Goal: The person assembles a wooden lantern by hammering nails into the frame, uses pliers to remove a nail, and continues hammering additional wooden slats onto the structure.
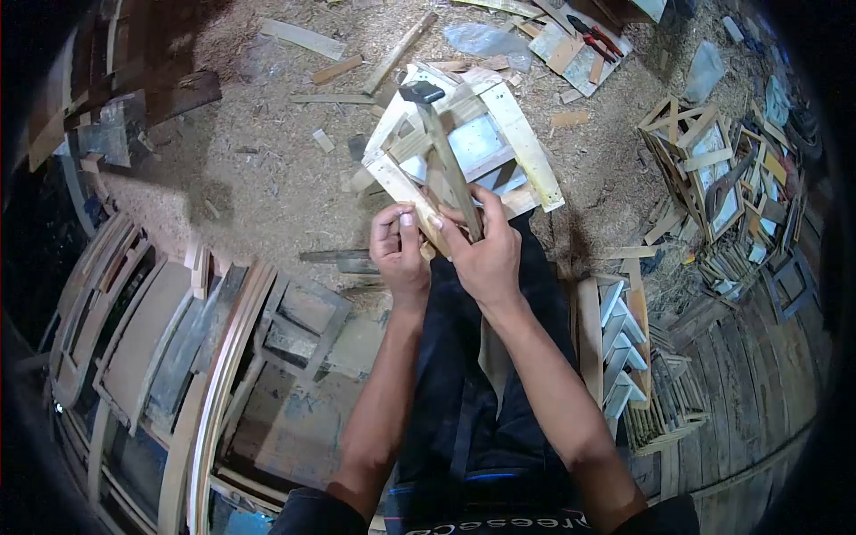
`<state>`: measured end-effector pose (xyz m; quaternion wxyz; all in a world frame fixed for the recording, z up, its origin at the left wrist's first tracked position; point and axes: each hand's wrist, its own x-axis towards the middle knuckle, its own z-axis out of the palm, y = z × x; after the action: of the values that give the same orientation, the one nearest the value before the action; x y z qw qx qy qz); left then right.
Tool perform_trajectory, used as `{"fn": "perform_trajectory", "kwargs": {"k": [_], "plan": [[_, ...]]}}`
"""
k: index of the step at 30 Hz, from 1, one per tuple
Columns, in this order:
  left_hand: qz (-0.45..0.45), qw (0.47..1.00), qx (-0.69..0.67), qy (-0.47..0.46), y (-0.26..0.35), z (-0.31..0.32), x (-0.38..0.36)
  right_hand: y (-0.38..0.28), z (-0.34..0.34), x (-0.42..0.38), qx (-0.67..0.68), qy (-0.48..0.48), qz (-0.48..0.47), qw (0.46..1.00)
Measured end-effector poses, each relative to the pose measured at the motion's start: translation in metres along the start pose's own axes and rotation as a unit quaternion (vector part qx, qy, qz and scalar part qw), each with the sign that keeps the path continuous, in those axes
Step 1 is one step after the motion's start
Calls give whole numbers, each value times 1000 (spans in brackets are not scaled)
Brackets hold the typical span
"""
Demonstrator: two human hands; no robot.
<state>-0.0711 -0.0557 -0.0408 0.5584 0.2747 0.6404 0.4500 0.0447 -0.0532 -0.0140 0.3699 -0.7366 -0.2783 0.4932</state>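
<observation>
A hammer [450,160] slants across the middle, its dark head pointing away and its wooden handle in my right hand [489,254]. The thumb and fingers of that hand are closed round the lower end of the handle. Under the hammer lies a pale wooden frame [522,134] of nailed slats, with a light panel [474,143] inside. My left hand [401,250] is beside the frame's near left corner, fingers curled in and thumb pressed to them. Whatever is in that pinch is too small to tell.
Sawdust and offcuts [303,37] cover the ground. Red-handled pliers [596,37] lie on a board at the back. Scrap wood [713,169] is heaped at right, near stacked slatted pieces [624,343]. Wooden frames [152,348] stand at left.
</observation>
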Motion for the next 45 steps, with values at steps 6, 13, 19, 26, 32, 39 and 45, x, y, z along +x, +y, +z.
{"fn": "perform_trajectory", "kwargs": {"k": [6, 13, 19, 26, 32, 39, 45], "plan": [[58, 998, 32, -7, -1, 3, 2, -5, 2, -1, 11, 2, 19, 1000], [54, 995, 62, 63, 34, 9, 3, -7, 5, -4, 31, 21, 34, 999], [270, 902, 322, -100, 52, -6, 18, -6, 4, -4, 3, 26, 10, 1000], [344, 839, 382, -179, 41, -7, 27, -6, 3, -4, 36, 18, 4, 999], [366, 841, 385, -103, 30, -9, 25, -3, 1, -3, 48, 2, 6, 999], [240, 944, 220, -63, 24, -10, -1, 2, -2, -4, 48, 9, -33, 998], [128, 980, 144, -42, 41, -5, -4, -14, -27, -25, 24, 29, -102, 994]]}}
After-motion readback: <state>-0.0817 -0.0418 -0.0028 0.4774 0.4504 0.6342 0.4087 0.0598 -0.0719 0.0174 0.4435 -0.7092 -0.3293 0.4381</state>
